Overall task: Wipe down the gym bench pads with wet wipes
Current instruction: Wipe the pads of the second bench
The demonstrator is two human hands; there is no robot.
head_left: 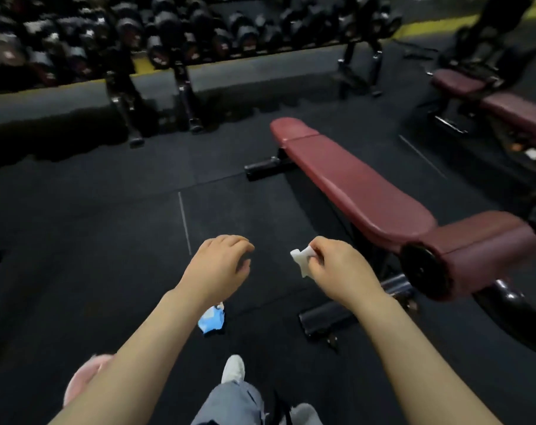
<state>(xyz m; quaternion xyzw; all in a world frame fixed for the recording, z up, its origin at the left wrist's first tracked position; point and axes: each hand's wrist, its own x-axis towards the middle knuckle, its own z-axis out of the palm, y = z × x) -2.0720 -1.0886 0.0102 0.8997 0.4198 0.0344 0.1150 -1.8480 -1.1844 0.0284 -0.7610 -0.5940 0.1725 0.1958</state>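
A dark red padded gym bench (349, 179) runs from the middle distance toward the lower right, with a second pad section (481, 246) at its near end. My right hand (337, 265) pinches a small white wet wipe (302, 260) in the air, left of the bench's near end and apart from the pads. My left hand (220, 266) hovers beside it with curled, parted fingers and nothing in it. A blue wet wipe pack (212, 322) lies on the floor, partly hidden by my left forearm.
A long dumbbell rack (174, 35) lines the far wall. Another dark red bench (502, 102) stands at the right rear. Black rubber flooring (92, 225) spreads to the left. My white shoe (233, 368) and grey trouser leg show at the bottom.
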